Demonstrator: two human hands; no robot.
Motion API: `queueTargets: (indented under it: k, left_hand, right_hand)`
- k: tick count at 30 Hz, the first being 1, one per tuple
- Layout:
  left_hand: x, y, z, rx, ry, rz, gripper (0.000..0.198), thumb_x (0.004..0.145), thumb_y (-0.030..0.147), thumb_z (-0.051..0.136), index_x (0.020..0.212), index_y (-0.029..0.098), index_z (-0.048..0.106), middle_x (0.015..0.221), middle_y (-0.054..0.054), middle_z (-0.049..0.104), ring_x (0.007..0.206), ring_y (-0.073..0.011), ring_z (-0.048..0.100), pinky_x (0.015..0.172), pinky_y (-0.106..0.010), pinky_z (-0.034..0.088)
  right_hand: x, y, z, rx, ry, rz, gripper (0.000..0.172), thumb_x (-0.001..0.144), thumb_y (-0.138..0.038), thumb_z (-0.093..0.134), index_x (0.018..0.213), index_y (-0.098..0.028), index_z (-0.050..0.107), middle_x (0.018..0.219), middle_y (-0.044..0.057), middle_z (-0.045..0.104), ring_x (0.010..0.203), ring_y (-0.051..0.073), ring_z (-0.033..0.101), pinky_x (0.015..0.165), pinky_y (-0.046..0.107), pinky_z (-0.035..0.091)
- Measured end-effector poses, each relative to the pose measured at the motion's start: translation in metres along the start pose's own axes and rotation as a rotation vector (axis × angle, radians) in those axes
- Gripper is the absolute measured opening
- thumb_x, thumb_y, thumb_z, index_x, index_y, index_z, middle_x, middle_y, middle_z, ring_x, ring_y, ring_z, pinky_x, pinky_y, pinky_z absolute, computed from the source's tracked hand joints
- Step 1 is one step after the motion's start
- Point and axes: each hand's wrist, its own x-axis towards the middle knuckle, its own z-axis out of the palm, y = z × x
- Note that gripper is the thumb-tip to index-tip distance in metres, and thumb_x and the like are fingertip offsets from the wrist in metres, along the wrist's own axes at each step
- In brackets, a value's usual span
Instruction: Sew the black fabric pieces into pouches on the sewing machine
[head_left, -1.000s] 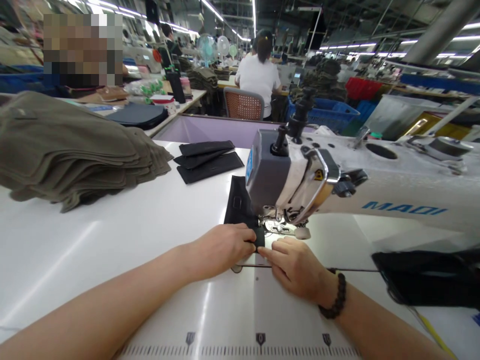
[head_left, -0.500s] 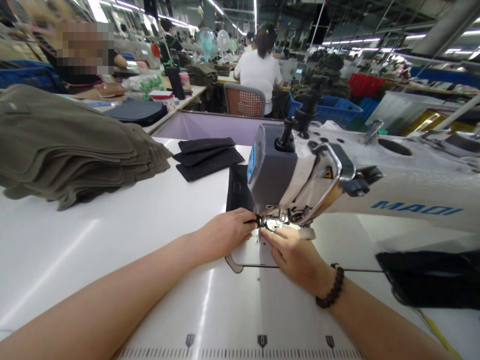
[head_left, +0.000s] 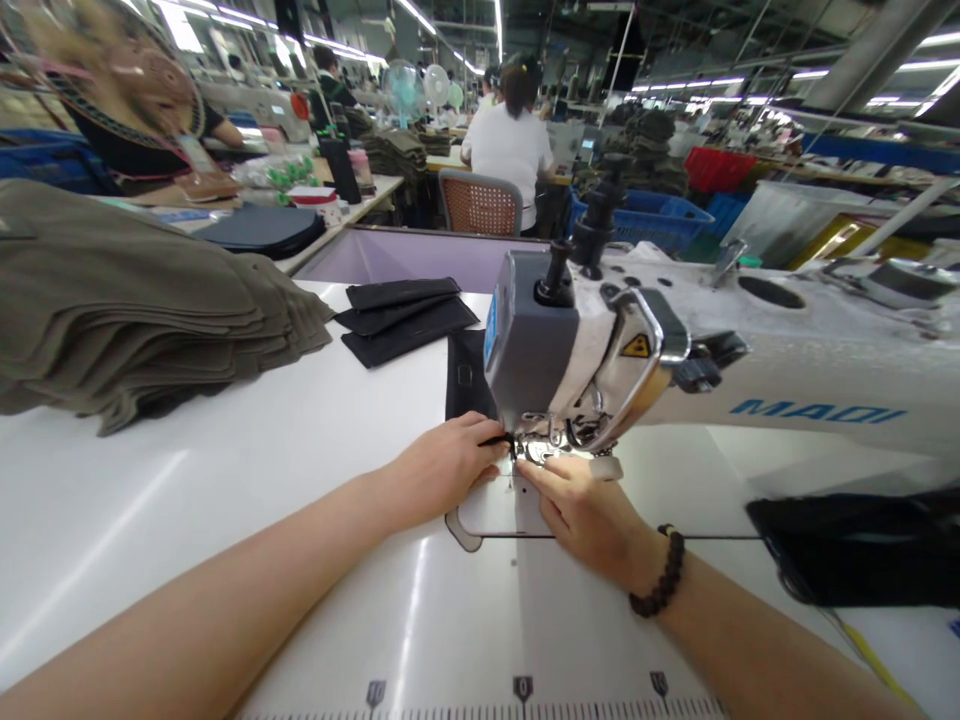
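A black fabric piece (head_left: pixel 466 375) lies partly under the head of a sewing machine (head_left: pixel 536 335), its near edge at the presser foot (head_left: pixel 534 450). My left hand (head_left: pixel 454 465) is closed, with thumb and fingers pinching that near edge just left of the foot. On the right, my right hand (head_left: pixel 589 505) rests on the needle plate (head_left: pixel 491 510), index finger stretched toward the foot and thumb apart. Its fingertips come close to the fabric's edge; whether they touch it I cannot tell. A dark beaded bracelet circles the right wrist.
Several black fabric pieces (head_left: pixel 409 320) lie behind my left hand. A tall stack of olive-brown cloth (head_left: pixel 150 300) stands at the left. More black material (head_left: pixel 855 550) lies at the right. A ruler strip (head_left: pixel 450 710) marks the front. A person in white (head_left: pixel 510 145) sits ahead.
The camera view has shifted slightly, so most things sit a little further left. Both hands keep nearly the same place at the presser foot.
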Motion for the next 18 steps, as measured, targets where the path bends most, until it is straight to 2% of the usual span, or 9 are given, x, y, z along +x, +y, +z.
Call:
queueTargets:
  k: [5, 8, 10, 13, 15, 18]
  left_hand:
    - [-0.005, 0.01, -0.01, -0.026, -0.027, -0.024, 0.017, 0.085, 0.02, 0.048, 0.096, 0.014, 0.06, 0.1, -0.009, 0.06, 0.099, -0.0225, 0.051, 0.086, -0.035, 0.045]
    - [-0.007, 0.013, -0.012, -0.054, -0.035, -0.038, 0.017, 0.085, 0.021, 0.05, 0.095, 0.014, 0.061, 0.099, -0.009, 0.06, 0.098, -0.022, 0.053, 0.087, -0.034, 0.045]
    - [-0.007, 0.013, -0.01, -0.066, -0.031, -0.055, 0.018, 0.086, 0.021, 0.048, 0.095, 0.013, 0.061, 0.101, -0.01, 0.059, 0.097, -0.0224, 0.053, 0.085, -0.034, 0.046]
    - [-0.006, 0.01, -0.006, -0.081, -0.023, -0.063, 0.02, 0.087, 0.02, 0.045, 0.095, 0.012, 0.062, 0.105, -0.012, 0.058, 0.095, -0.0222, 0.054, 0.082, -0.033, 0.048]
    - [-0.006, 0.008, -0.003, -0.089, -0.016, -0.041, 0.021, 0.088, 0.019, 0.044, 0.092, 0.012, 0.062, 0.106, -0.011, 0.058, 0.096, -0.0225, 0.054, 0.082, -0.033, 0.048]
    - [-0.007, 0.007, -0.002, -0.09, -0.003, -0.015, 0.019, 0.086, 0.017, 0.046, 0.094, 0.012, 0.063, 0.107, -0.01, 0.058, 0.099, -0.0237, 0.052, 0.084, -0.035, 0.047]
  right_hand:
    - [-0.003, 0.001, -0.001, 0.016, 0.045, -0.026, 0.033, 0.077, -0.008, 0.042, 0.105, -0.014, 0.06, 0.077, 0.007, 0.062, 0.074, 0.018, 0.056, 0.071, 0.029, 0.044]
    - [-0.004, 0.005, -0.006, 0.078, 0.121, -0.037, 0.029, 0.079, -0.012, 0.041, 0.1, -0.014, 0.061, 0.072, 0.006, 0.062, 0.07, 0.017, 0.056, 0.067, 0.027, 0.043]
    - [-0.004, 0.012, -0.013, 0.163, 0.234, 0.019, 0.022, 0.081, -0.02, 0.042, 0.082, -0.015, 0.063, 0.065, 0.005, 0.06, 0.063, 0.016, 0.055, 0.06, 0.025, 0.042]
    - [-0.002, 0.024, -0.025, 0.304, 0.462, 0.186, 0.032, 0.08, -0.031, 0.043, 0.053, -0.018, 0.053, 0.049, 0.001, 0.053, 0.049, 0.013, 0.05, 0.049, 0.023, 0.038]
    - [0.0, 0.029, -0.032, 0.351, 0.551, 0.263, 0.037, 0.08, -0.035, 0.042, 0.047, -0.019, 0.048, 0.044, -0.001, 0.049, 0.044, 0.012, 0.046, 0.045, 0.022, 0.035]
    - [0.002, 0.032, -0.04, 0.371, 0.575, 0.304, 0.041, 0.079, -0.038, 0.042, 0.043, -0.019, 0.043, 0.04, -0.003, 0.043, 0.039, 0.011, 0.041, 0.04, 0.022, 0.032]
